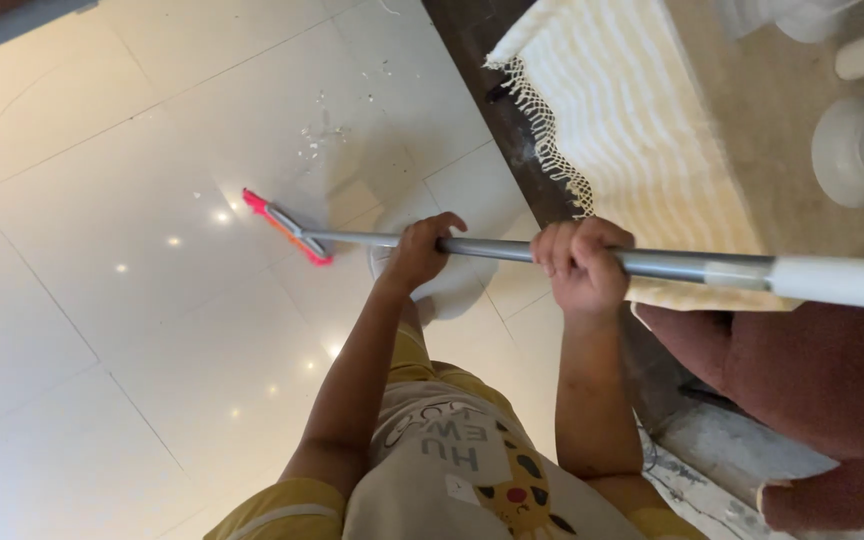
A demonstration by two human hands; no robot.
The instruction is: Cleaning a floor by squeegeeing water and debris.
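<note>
left hand [420,250]: closed around the grey pole [492,248], lower grip, mid-frame, nearer the head.
right hand [580,262]: clenched in a full fist on the same pole, higher up, right of centre.
pole: runs from the white end grip [837,281] at right edge down-left to the pink sweeper head [286,227].
sweeper head: resting on the glossy white tiled floor [102,300], left of centre, angled.
debris [324,132]: small white flecks scattered on the tiles above the head, upper centre, apart from it.
step in hand: judged as mid-sweep, head set down short of the flecks, not yet reaching them.
next move calls for: likely a longer reach up-frame past the flecks, then a pull back with the head flat on the tile.
edges: fringed cream cloth [612,120] hangs over a desk [782,130] at upper right; dark strip of floor beside it; maroon seat [822,380] at lower right, close under the pole's end.
open room: wide bare tile to the left and lower left.
</note>
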